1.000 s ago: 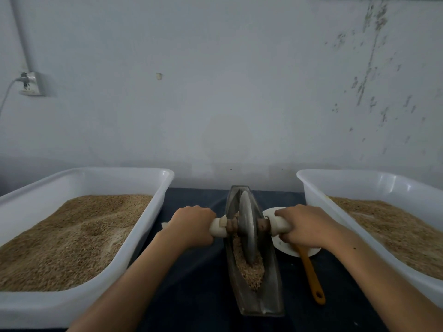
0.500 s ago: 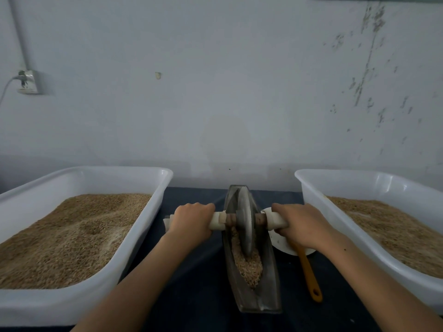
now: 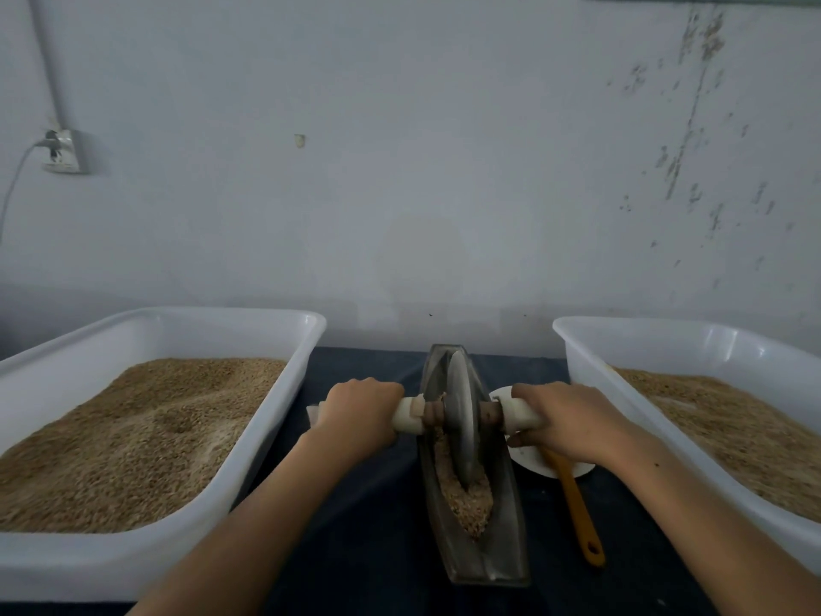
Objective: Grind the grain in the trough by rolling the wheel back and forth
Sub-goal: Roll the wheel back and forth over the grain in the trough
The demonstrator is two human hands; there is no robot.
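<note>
A narrow boat-shaped metal trough (image 3: pixel 504 557) lies lengthwise on the dark table between my arms. Crushed grain (image 3: pixel 471 504) is heaped in its near half. The grey metal wheel (image 3: pixel 461 415) stands upright in the trough, towards its far half, on a cross axle with white handles. My left hand (image 3: pixel 360 417) grips the left handle. My right hand (image 3: pixel 571 422) grips the right handle. Both palms hide most of the handles.
A big white tub (image 3: pixel 288 393) of grain sits at the left, another white tub (image 3: pixel 591 380) of grain at the right. A white dish (image 3: pixel 535 462) and an orange-handled tool (image 3: pixel 579 517) lie just right of the trough. A wall stands right behind the table.
Both hands have rolled the wheel away from me along the trough, from about the middle towards the far end. More of the grain heap at the near end shows.
</note>
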